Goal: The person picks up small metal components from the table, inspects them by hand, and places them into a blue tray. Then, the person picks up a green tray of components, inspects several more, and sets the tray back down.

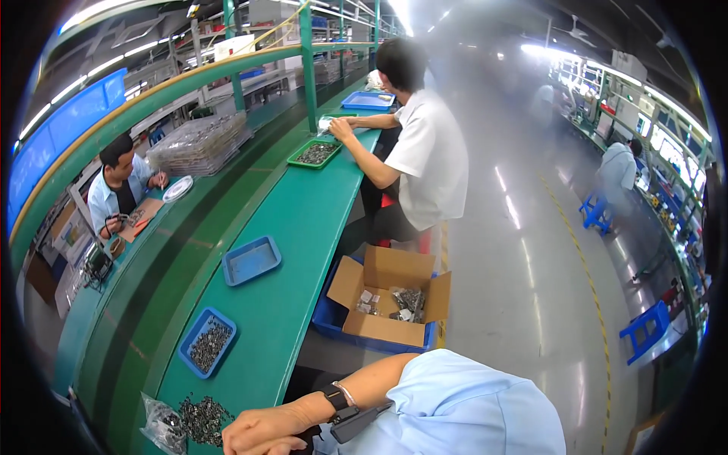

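Observation:
My right hand [265,429] is at the lower edge, its fingers curled together, with a dark watch on the wrist. Whatever the fingers hold, if anything, is hidden. Beside the fingertips lies a loose pile of small dark metal parts [203,421] on the green bench [303,250]. A clear plastic bag [162,423] with similar parts inside touches the pile's left side. Farther up the bench stands a blue tray [185,350] holding many small metal pieces. Beyond it is an empty blue tray [252,260]. My left hand is out of view.
A co-worker in white [432,152] sits farther along the bench, hands by a green tray of parts [315,154]. An open cardboard box [388,327] with bagged parts sits in a blue bin beside the bench. Across the bench another person [121,189] works.

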Demonstrator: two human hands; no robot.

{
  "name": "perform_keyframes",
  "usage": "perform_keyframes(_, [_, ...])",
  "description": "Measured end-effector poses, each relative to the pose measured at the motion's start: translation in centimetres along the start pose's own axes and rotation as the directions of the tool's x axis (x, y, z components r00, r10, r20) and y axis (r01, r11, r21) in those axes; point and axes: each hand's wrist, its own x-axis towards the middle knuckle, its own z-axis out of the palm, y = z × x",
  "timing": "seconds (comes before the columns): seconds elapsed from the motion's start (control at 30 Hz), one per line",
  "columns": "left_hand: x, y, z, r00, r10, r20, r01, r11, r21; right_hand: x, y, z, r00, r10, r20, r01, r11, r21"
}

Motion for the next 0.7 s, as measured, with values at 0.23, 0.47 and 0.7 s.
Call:
perform_keyframes(0.23, [1.0, -0.7, 0.6, 0.969, 0.233, -0.077, -0.200, 0.932, 0.301, -0.2, 1.6, 0.6, 0.969, 0.203, -0.143, -0.102, 0.852, 0.513])
perform_keyframes(0.47, [0.7, -1.7, -1.0, 0.987, 0.161, -0.031, -0.103, 0.755, 0.648, -0.1, 9.1, -2.8, 0.916, 0.126, -0.381, -0.005, 0.953, 0.304])
perform_keyframes(0.7, [-3.3, -3.1, -1.8, 0.954, -0.293, 0.068, 0.128, 0.601, 0.789, -0.8, 12.1, -4.9, 0.896, -0.353, -0.269, -0.005, 0.598, -0.801])
